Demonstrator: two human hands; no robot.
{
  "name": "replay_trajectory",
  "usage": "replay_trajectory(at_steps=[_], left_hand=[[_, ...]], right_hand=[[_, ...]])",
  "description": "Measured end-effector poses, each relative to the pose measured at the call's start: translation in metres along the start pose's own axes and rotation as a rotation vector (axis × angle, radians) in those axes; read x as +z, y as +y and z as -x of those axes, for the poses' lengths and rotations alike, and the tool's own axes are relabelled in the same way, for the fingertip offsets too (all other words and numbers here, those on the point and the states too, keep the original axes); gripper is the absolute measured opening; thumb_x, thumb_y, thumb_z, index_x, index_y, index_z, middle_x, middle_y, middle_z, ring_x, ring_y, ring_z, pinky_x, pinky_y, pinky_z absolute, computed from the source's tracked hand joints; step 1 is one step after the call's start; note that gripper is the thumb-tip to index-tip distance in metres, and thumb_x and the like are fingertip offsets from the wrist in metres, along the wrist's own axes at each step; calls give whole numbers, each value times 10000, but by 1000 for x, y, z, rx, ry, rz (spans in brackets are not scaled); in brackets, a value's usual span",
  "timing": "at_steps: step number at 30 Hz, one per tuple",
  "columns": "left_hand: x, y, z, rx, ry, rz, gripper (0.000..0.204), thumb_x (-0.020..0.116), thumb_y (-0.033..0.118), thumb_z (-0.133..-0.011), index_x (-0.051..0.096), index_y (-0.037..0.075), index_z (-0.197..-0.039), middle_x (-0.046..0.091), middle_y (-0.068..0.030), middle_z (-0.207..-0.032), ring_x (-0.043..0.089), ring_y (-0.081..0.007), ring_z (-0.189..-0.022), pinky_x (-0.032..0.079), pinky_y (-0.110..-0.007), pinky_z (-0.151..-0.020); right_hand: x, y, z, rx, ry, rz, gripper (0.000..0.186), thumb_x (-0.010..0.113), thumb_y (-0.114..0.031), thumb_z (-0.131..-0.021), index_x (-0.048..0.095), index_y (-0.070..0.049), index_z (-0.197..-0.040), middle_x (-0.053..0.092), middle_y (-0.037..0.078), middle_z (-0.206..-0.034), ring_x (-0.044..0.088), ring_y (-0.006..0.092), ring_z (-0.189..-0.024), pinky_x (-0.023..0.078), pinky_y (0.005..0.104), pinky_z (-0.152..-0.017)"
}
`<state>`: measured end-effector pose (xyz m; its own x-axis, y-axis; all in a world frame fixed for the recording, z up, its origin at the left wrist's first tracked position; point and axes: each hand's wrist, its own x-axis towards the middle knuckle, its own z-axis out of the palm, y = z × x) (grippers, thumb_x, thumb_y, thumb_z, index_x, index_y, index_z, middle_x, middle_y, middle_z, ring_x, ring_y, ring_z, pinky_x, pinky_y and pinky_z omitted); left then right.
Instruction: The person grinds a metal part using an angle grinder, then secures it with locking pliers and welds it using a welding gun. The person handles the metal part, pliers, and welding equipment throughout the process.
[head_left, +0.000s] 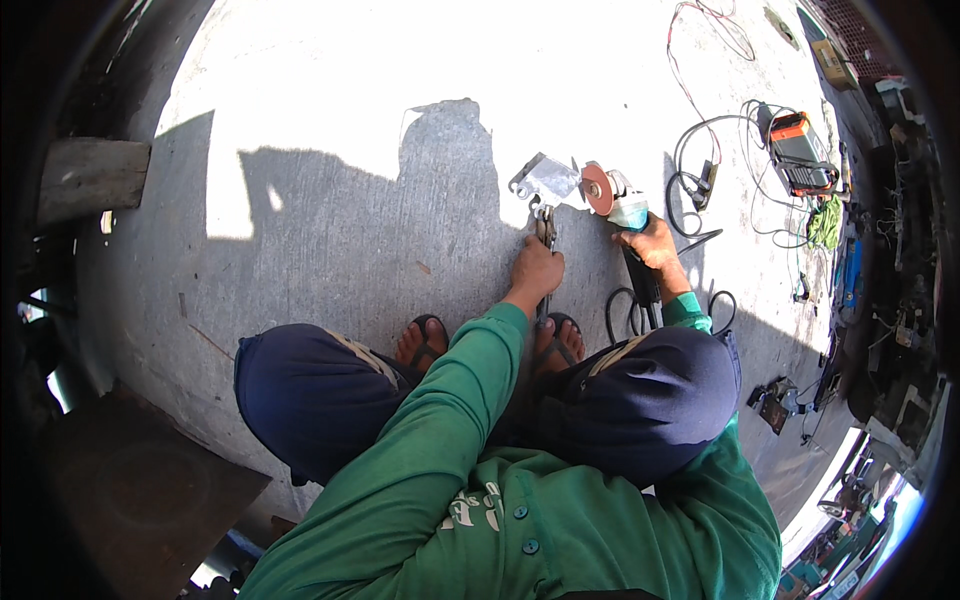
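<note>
My left hand is closed around the handles of metal pliers. At their jaws is a small, bright metal piece with a hooked or notched left edge; glare hides how firmly it is held. My right hand grips the body of an angle grinder, teal near the head and dark along the handle. Its reddish-brown disc stands close to the metal piece's right end; whether they touch I cannot tell. Both hands are low over the concrete floor, in front of my sandalled feet.
A black cable loops right of the grinder. Farther right are an orange-and-black machine with leads and a bright green bundle. A wooden block is at far left, a dark brown sheet at lower left.
</note>
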<state>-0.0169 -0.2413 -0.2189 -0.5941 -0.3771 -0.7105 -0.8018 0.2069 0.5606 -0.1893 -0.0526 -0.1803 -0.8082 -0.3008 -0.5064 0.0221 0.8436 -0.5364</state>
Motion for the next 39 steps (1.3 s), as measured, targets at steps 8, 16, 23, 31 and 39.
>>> replay_trajectory(at_steps=[8, 16, 23, 31, 39], left_hand=[[4, 1, -1, 12, -8, 2, 601, 636, 281, -955, 462, -132, -1355, 681, -379, -1271, 681, -508, -1206, 532, -544, -1063], [4, 2, 0, 24, -8, 10, 601, 640, 278, -954, 460, -137, -1349, 679, -387, -1263, 682, -517, -1195, 535, -547, -1060], [4, -4, -2, 23, 24, 35, 567, 624, 272, -942, 502, -141, -1311, 676, -401, -1238, 674, -534, -1185, 523, -551, -1068], [0, 1, 0, 15, -16, 19, 604, 635, 286, -959, 462, -139, -1352, 675, -385, -1272, 677, -516, -1206, 531, -550, -1061], [3, 0, -2, 11, -13, 11, 603, 638, 286, -964, 464, -137, -1356, 673, -382, -1282, 677, -512, -1210, 534, -545, -1060]], right_hand=[[3, 22, -14, -54, -1, -82, 469, 846, -115, -786, 698, 67, -1192, 800, 125, -1052, 759, 205, -945, 592, 335, -893], [-2, 15, -7, -43, 18, -144, 552, 882, -155, -758, 688, 68, -1224, 793, 128, -1059, 740, 212, -946, 584, 338, -903], [-9, -7, 2, -35, 41, -59, 602, 921, -189, -734, 688, 64, -1228, 789, 131, -1100, 732, 217, -993, 574, 336, -934], [-5, 1, 1, -49, 12, -42, 587, 900, -209, -732, 697, 59, -1213, 796, 168, -1075, 760, 266, -1007, 581, 369, -938], [-3, 2, -2, -57, 11, -18, 524, 862, -113, -770, 676, 83, -1219, 794, 147, -1061, 756, 215, -957, 600, 349, -902]])
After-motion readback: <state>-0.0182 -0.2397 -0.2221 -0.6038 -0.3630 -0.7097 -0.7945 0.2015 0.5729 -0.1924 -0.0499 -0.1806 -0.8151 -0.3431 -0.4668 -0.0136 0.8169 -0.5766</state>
